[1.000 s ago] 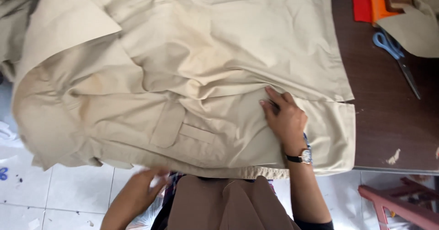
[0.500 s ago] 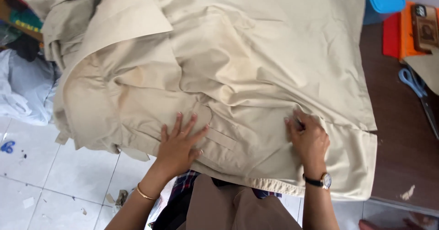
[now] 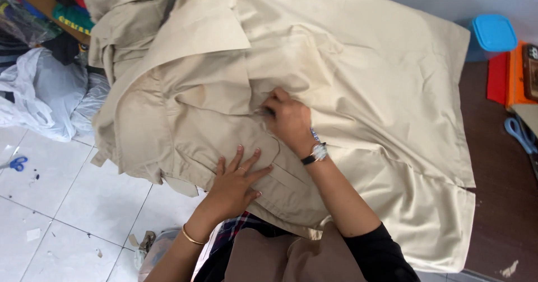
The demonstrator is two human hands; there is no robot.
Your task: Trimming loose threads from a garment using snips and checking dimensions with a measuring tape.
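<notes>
Your left hand [image 3: 238, 178] lies flat and open, fingers spread, pressing on the near part of the beige garment [image 3: 358, 91], right over a flapped pocket [image 3: 263, 164] sewn into the cloth. Your right hand [image 3: 288, 119] sits just beyond it, knuckles up and fingers curled down into a fold of the same fabric; it appears to pinch something small and dark at its fingertips, though what that is cannot be made out. A wristwatch [image 3: 316, 154] with a dark strap is on your right wrist, and a thin gold bangle [image 3: 192, 237] circles your left. The garment is spread wide over the table [image 3: 504, 203], covering most of it, with its left part bunched up and hanging off the edge above the white tiled floor [image 3: 67, 203]. On the bare dark wood to the right you have a blue-lidded box [image 3: 493, 33], red and orange flat items [image 3: 504, 77] and light blue scissors [image 3: 518, 133], all well apart from your hands. White plastic bags [image 3: 45, 97] lie on the floor at the left, near small blue-handled scissors [image 3: 17, 162].
</notes>
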